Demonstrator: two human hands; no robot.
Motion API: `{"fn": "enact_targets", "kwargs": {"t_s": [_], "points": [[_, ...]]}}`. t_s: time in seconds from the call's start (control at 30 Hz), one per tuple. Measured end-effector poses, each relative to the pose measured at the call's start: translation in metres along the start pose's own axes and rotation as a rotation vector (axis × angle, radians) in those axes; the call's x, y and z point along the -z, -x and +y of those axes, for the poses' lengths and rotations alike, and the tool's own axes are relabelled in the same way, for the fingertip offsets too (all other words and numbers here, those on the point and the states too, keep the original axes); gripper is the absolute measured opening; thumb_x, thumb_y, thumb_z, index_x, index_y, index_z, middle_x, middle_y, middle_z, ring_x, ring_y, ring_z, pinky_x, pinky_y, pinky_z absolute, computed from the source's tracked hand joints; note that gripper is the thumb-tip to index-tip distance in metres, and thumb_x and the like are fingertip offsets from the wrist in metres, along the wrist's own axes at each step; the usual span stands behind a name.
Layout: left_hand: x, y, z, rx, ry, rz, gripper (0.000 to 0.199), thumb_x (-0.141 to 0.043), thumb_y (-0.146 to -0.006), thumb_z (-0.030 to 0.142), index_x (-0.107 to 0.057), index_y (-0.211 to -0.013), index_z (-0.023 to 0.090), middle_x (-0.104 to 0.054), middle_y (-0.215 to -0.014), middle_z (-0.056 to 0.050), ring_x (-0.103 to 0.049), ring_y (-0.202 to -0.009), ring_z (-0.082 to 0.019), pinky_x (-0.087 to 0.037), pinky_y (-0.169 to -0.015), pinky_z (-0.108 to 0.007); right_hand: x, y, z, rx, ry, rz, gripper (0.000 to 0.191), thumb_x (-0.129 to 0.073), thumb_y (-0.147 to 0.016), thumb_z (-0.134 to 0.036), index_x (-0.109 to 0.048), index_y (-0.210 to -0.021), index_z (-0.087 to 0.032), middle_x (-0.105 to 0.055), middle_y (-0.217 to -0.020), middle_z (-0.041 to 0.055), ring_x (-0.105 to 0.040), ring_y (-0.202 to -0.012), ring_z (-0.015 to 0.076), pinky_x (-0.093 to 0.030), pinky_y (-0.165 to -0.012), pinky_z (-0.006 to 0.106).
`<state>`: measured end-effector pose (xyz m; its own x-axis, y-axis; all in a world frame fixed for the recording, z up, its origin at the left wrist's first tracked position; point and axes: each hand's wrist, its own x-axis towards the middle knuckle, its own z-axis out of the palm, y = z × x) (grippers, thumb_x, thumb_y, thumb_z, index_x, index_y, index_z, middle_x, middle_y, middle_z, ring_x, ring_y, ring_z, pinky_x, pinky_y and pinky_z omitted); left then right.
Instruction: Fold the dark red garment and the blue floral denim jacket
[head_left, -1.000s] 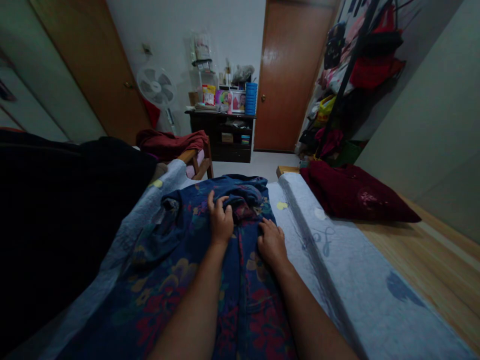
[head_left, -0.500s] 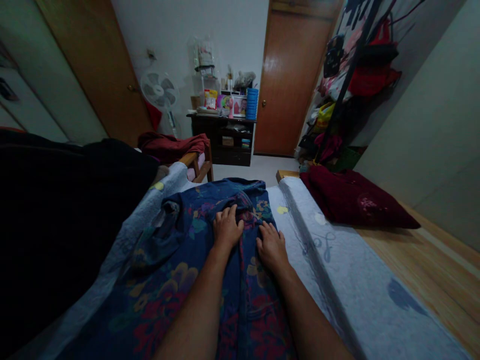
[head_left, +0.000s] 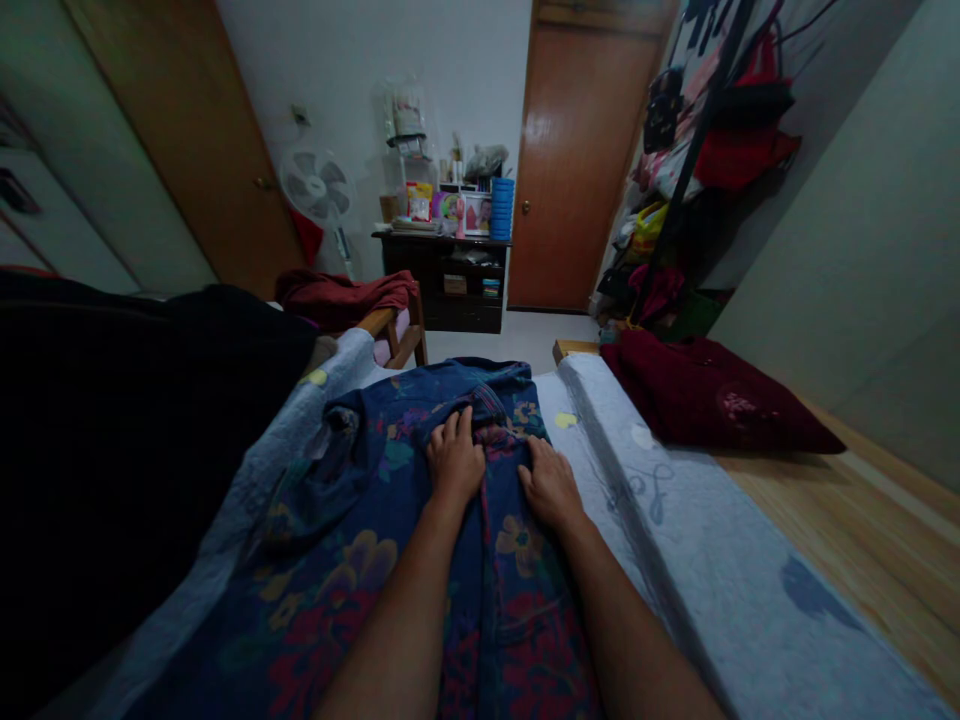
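Observation:
A dark blue floral shirt (head_left: 420, 540) lies spread on the bed, its collar (head_left: 489, 402) at the far end. My left hand (head_left: 456, 462) rests on the cloth just below the collar, fingers stretched out beside the front opening. On the shirt's right front panel, near its edge, my right hand (head_left: 553, 486) lies with the palm down and the thumb apart from the fingers. Both hands touch the fabric, and neither has a visible grip on it. One sleeve of the shirt is bunched to the left.
Under the shirt is a pale patterned bedspread (head_left: 705, 560) with a grey band. A folded maroon garment (head_left: 697, 395) sits at the right, and a large black cloth (head_left: 135, 450) fills the left. Beyond are a wooden chair (head_left: 409, 335), a fan (head_left: 319, 185) and a dark cabinet (head_left: 397, 280).
My right hand has shifted slightly to the right on the shirt, showing more of a yellow flower beside it. My left hand stays nearly in place.

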<state>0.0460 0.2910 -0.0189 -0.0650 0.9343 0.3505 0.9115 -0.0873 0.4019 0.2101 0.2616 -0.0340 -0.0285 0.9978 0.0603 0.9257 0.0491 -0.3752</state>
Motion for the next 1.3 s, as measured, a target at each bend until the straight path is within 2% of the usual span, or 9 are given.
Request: {"fn": "enact_targets", "kwargs": {"t_s": [0.13,0.23,0.37,0.53,0.67,0.8,0.97,1.2,1.3], "points": [[0.004,0.004,0.011,-0.234,0.023,0.123,0.066,-0.057,-0.079,0.017,-0.044,-0.143,0.026,-0.037,-0.154,-0.007,-0.036,-0.134,-0.031,-0.03,-0.11,-0.049,-0.004,0.002,0.0,-0.018,0.016,0.009,0.062,-0.039,-0.096,-0.035,-0.027,-0.151,-0.009,-0.032,-0.156,0.0147,-0.026,-0.145,0.0244,-0.019,-0.117,0.043],[0.002,0.008,0.02,-0.375,0.008,0.028,0.051,-0.054,-0.082,0.02,-0.056,-0.132,0.029,-0.042,-0.151,-0.002,-0.032,-0.138,-0.028,-0.024,-0.115,-0.049,-0.004,0.003,-0.001,0.008,0.042,0.005,0.055,-0.04,-0.095,-0.035,-0.039,-0.147,-0.016,-0.031,-0.157,0.0104,-0.024,-0.145,0.025,-0.016,-0.117,0.046],[-0.008,0.013,0.023,-0.322,-0.05,-0.171,0.042,-0.052,-0.085,0.02,-0.062,-0.124,0.031,-0.048,-0.148,-0.001,-0.033,-0.14,-0.027,-0.028,-0.112,-0.049,-0.003,0.004,-0.003,-0.002,0.038,0.04,0.053,-0.042,-0.093,-0.032,-0.043,-0.144,-0.018,-0.032,-0.156,0.0099,-0.024,-0.145,0.0253,-0.014,-0.116,0.048],[-0.01,0.005,0.032,-0.255,-0.092,-0.24,0.034,-0.056,-0.082,0.02,-0.069,-0.111,0.029,-0.057,-0.138,-0.007,-0.043,-0.131,-0.031,-0.037,-0.104,-0.048,-0.003,0.005,-0.005,-0.025,-0.01,0.071,0.051,-0.044,-0.091,-0.03,-0.047,-0.141,-0.019,-0.037,-0.154,0.0097,-0.027,-0.144,0.025,-0.016,-0.116,0.047],[0.002,-0.031,0.052,-0.235,-0.193,-0.288,0.022,-0.055,-0.084,0.029,-0.074,-0.091,0.02,-0.072,-0.097,-0.015,-0.058,-0.109,-0.034,-0.038,-0.098,-0.049,-0.002,0.004,-0.002,-0.036,-0.04,0.122,0.049,-0.046,-0.086,-0.021,-0.055,-0.134,-0.017,-0.046,-0.148,0.0107,-0.036,-0.139,0.0236,-0.02,-0.115,0.043],[0.005,-0.089,0.07,-0.255,-0.079,-0.193,0.03,-0.054,-0.084,0.026,-0.07,-0.109,0.023,-0.069,-0.115,-0.011,-0.055,-0.115,-0.031,-0.038,-0.102,-0.043,-0.001,0.004,0.001,-0.057,-0.08,0.184,0.046,-0.043,-0.085,-0.017,-0.061,-0.127,-0.014,-0.054,-0.14,0.0117,-0.043,-0.133,0.0224,-0.024,-0.114,0.037],[-0.017,-0.151,0.076,-0.186,-0.035,-0.255,0.034,-0.052,-0.085,0.019,-0.068,-0.114,0.016,-0.069,-0.116,-0.015,-0.061,-0.11,-0.027,-0.044,-0.096,-0.033,-0.005,0.004,0.002,-0.058,-0.098,0.213,0.048,-0.042,-0.084,-0.015,-0.06,-0.127,-0.011,-0.056,-0.138,0.0118,-0.043,-0.133,0.0226,-0.025,-0.115,0.035],[-0.049,-0.183,0.076,-0.162,-0.011,-0.414,0.025,-0.059,-0.083,0.031,-0.075,-0.092,0.015,-0.074,-0.086,-0.011,-0.068,-0.088,-0.023,-0.047,-0.077,-0.025,-0.007,0.002,0.005,-0.033,-0.165,0.299,0.05,-0.042,-0.078,-0.009,-0.063,-0.122,-0.013,-0.061,-0.131,0.0097,-0.05,-0.126,0.0207,-0.028,-0.114,0.034],[-0.059,-0.188,0.077,-0.132,-0.007,-0.432,0.024,-0.063,-0.079,0.036,-0.075,-0.088,0.016,-0.074,-0.083,-0.01,-0.068,-0.089,-0.024,-0.047,-0.076,-0.025,-0.007,0.002,0.006,-0.045,-0.194,0.33,0.05,-0.042,-0.075,-0.007,-0.065,-0.119,-0.015,-0.063,-0.127,0.009,-0.053,-0.121,0.0203,-0.031,-0.112,0.033]]}}
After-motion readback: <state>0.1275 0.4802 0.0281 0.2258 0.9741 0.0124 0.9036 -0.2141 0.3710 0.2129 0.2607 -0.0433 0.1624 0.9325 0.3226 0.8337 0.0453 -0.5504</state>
